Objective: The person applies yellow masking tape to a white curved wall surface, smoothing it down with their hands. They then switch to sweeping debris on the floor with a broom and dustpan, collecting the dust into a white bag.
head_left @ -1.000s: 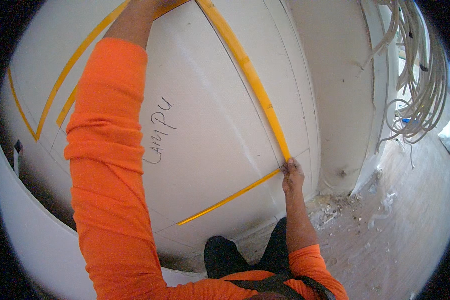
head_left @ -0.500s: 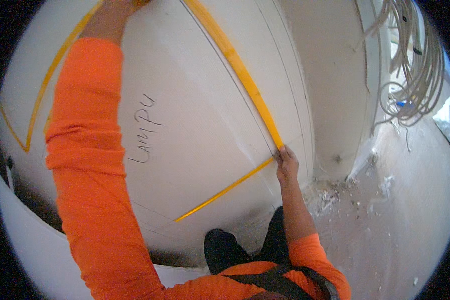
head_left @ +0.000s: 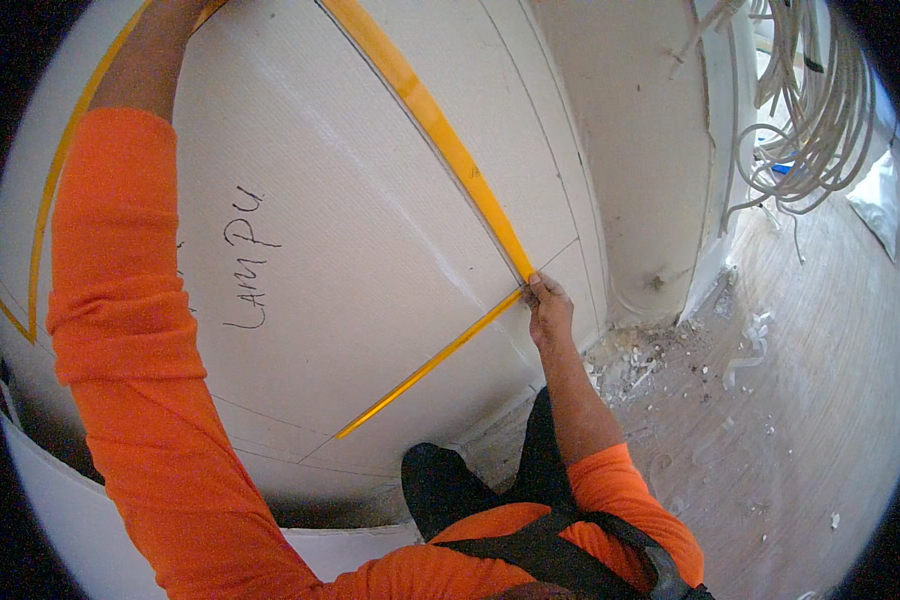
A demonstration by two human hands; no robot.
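A long yellow tape-measure blade (head_left: 440, 130) lies across a large off-white board (head_left: 310, 380) marked with dark pencil lines and handwriting. At the blade's sharp bend, my right hand (head_left: 552, 310) is closed, thumb and fingers pinching it against the board. From there a narrower stretch of blade slants down to the left, ending on the board. My left hand (head_left: 182, 14) reaches to the top edge of the picture, next to more yellow blade, which runs down the left side and bends sharply. Most of that hand is cut off, so its fingers do not show.
Coiled white cables (head_left: 810, 130) hang at the upper right, beside an off-white wall panel (head_left: 640, 150). Rubble and white scraps (head_left: 650, 365) lie on the dusty floor (head_left: 750, 470) at the panel's foot. A white curved surface (head_left: 80, 520) is at the lower left.
The view has shifted, so the board, blade and cables sit a little further left in it. My right hand still pinches the blade at its bend; my left arm remains stretched toward the top.
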